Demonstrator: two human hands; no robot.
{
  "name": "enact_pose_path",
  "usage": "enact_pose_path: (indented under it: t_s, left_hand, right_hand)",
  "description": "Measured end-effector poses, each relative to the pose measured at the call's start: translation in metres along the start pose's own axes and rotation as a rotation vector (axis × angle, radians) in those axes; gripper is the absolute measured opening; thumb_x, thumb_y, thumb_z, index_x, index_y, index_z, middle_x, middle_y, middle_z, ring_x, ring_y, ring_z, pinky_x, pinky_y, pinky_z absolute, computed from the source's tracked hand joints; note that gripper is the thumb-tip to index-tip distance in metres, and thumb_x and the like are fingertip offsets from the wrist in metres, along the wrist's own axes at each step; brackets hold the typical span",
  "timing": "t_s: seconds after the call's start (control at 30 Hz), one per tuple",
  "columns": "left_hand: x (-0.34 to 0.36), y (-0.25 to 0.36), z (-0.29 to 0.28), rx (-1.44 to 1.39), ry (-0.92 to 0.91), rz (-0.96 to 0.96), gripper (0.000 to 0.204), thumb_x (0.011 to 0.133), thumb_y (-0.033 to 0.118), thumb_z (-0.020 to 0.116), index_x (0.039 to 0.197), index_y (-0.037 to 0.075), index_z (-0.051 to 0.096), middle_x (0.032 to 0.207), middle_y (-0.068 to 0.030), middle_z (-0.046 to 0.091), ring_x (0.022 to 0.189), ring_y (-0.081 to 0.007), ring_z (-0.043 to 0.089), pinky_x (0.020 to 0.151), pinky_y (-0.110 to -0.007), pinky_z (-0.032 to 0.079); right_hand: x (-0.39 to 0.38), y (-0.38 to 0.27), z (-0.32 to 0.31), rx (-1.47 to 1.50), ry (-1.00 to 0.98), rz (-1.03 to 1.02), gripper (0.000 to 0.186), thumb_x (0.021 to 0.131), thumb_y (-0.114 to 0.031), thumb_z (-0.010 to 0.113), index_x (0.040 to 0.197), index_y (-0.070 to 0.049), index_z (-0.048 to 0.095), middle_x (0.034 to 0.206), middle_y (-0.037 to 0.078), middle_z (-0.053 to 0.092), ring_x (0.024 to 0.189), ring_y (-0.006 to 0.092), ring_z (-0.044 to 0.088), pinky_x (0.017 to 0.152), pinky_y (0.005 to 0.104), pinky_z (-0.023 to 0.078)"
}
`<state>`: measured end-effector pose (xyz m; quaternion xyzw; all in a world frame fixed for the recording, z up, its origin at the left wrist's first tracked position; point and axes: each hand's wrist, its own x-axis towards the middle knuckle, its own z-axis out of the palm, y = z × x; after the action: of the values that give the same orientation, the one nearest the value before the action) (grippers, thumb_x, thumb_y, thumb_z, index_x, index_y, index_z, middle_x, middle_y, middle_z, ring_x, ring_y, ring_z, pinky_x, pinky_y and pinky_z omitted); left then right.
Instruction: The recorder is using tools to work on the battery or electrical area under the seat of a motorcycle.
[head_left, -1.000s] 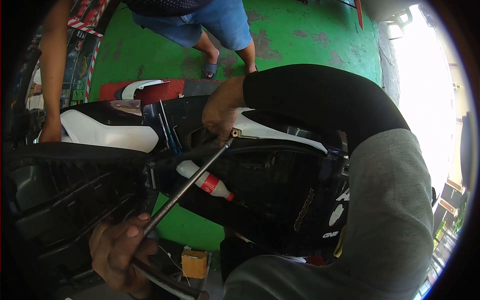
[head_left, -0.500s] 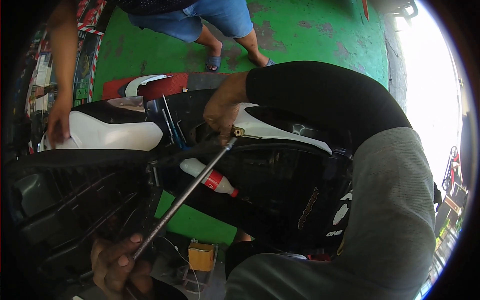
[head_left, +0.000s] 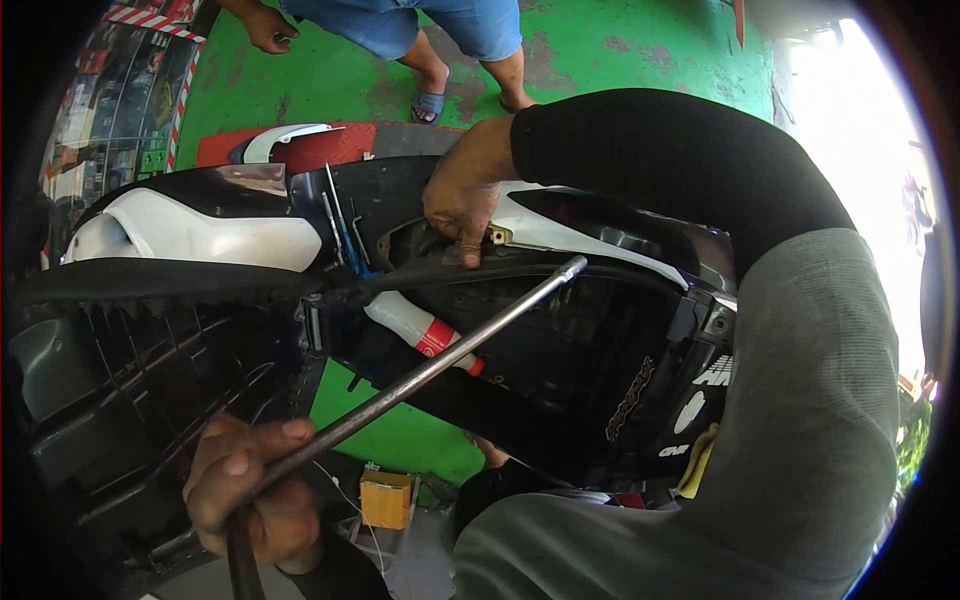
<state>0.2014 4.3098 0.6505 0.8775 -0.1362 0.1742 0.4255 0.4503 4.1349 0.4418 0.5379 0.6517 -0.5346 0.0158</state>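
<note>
My left hand (head_left: pixel 255 490), at the lower left, is closed around a long metal socket wrench (head_left: pixel 420 375). The wrench slants up to the right, and its socket end appears over the dark underseat compartment (head_left: pixel 570 350) of a scooter, apart from the brass-coloured bracket (head_left: pixel 498 237). My right hand (head_left: pixel 468 195) is bent down beside that bracket. One finger presses near the dark rim; the others curl out of sight, and what they hold is hidden. Alongside the bracket runs a white side panel (head_left: pixel 580 245). A white bottle with a red label (head_left: pixel 420 330) lies partly under the wrench.
The raised seat's underside (head_left: pixel 120 400) fills the left. Slim tools with blue handles (head_left: pixel 350 250) lie by the white tail panel (head_left: pixel 210 240). Beyond, a co-worker's hand (head_left: pixel 270 30) hangs near a glass case (head_left: pixel 105 110). A cardboard box (head_left: pixel 387 500) stands below.
The wrench's socket end has come away from the bracket and swung right. The co-worker's hand has left the white tail panel. My right hand stays by the bracket, its finger now pointing down.
</note>
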Motion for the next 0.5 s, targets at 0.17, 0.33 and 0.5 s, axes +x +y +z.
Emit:
enact_pose_path:
  t_s: [0.17,0.33,0.5]
  left_hand:
    - [0.002,0.006,0.008,-0.011,0.006,-0.064,0.041,0.086,0.008,0.073,0.125,0.007,0.06,0.086,-0.017,0.076,0.064,-0.0164,0.063,0.057,-0.027,0.044]
    - [-0.016,0.019,-0.007,0.136,0.001,-0.021,0.04,0.084,-0.001,0.07,0.122,0.007,0.062,0.088,-0.017,0.077,0.067,-0.018,0.065,0.06,-0.026,0.046]
    - [-0.071,0.014,-0.015,0.021,0.229,-0.103,0.034,0.089,0.002,0.072,0.122,0.007,0.062,0.089,-0.0163,0.077,0.072,-0.0191,0.066,0.06,-0.026,0.046]
  right_hand:
    - [0.003,0.0,0.0,0.029,-0.015,-0.02,0.07,0.094,-0.066,0.065,0.085,0.002,0.075,0.077,0.01,0.071,0.076,0.0228,0.065,0.073,0.0445,0.051]
    - [-0.004,-0.001,-0.001,0.232,-0.072,0.011,0.064,0.092,-0.062,0.07,0.091,0.001,0.078,0.085,0.009,0.074,0.083,0.0236,0.068,0.078,0.0411,0.052]
    - [-0.055,-0.017,0.015,0.363,0.501,0.1,0.043,0.091,-0.051,0.075,0.108,-0.011,0.078,0.108,0.006,0.074,0.102,0.0215,0.066,0.088,0.0411,0.05]
